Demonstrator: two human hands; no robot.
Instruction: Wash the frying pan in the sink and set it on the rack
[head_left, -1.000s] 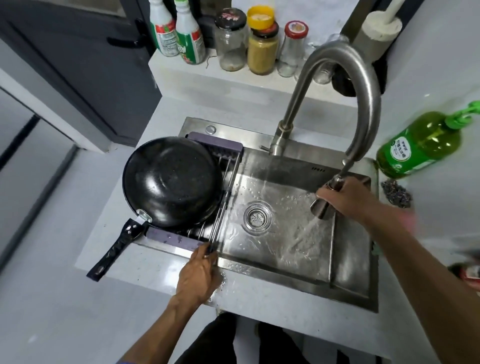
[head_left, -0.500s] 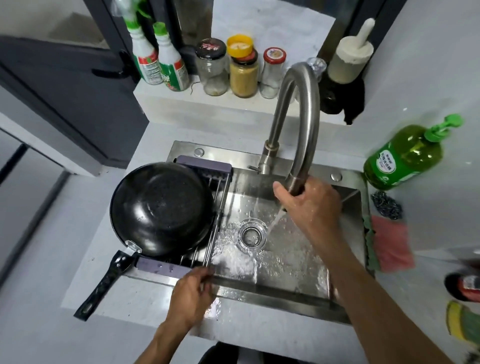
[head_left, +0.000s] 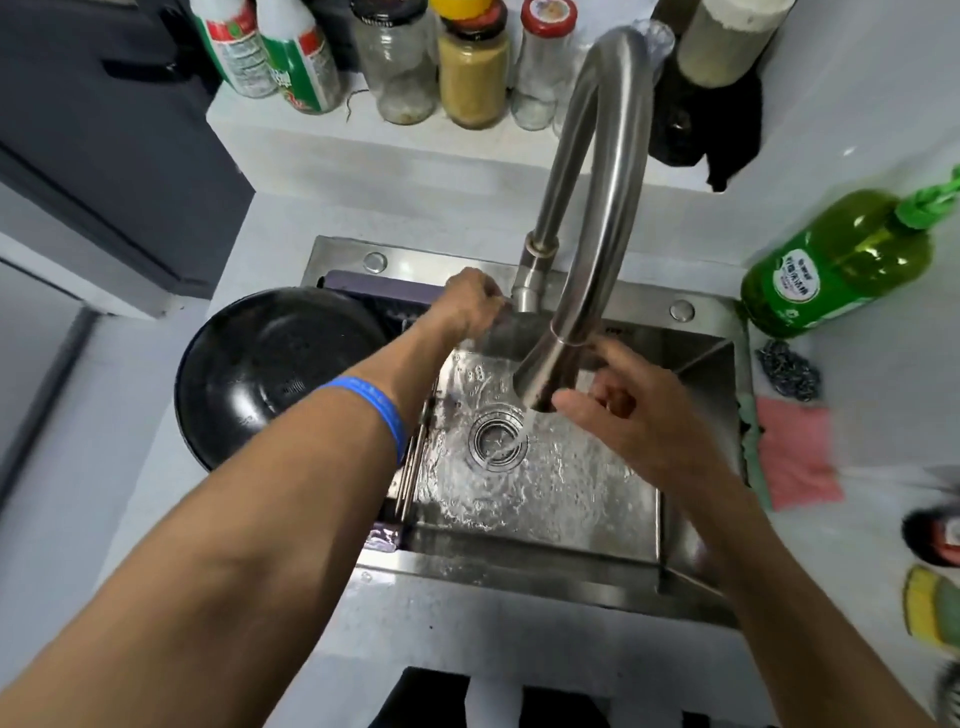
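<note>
The black frying pan (head_left: 275, 364) lies upside down on the purple-edged wire rack (head_left: 379, 291) over the left part of the steel sink (head_left: 545, 499). My left forearm crosses its right side and hides its handle. My left hand (head_left: 470, 306) is closed on the small tap lever at the base of the faucet (head_left: 587, 208). My right hand (head_left: 623, 410) hovers with fingers apart beside the spout, holding nothing. Water runs from the spout onto the drain (head_left: 496, 439).
A green soap bottle (head_left: 841, 265) lies right of the sink, with a steel scourer (head_left: 789, 369), a pink cloth (head_left: 795, 452) and a yellow-green sponge (head_left: 930, 608) nearby. Jars and spray bottles (head_left: 291, 57) line the back ledge.
My left hand left the rack's front edge and reached across the pan to the tap lever. My right hand let go of the spout and opened beside it.
</note>
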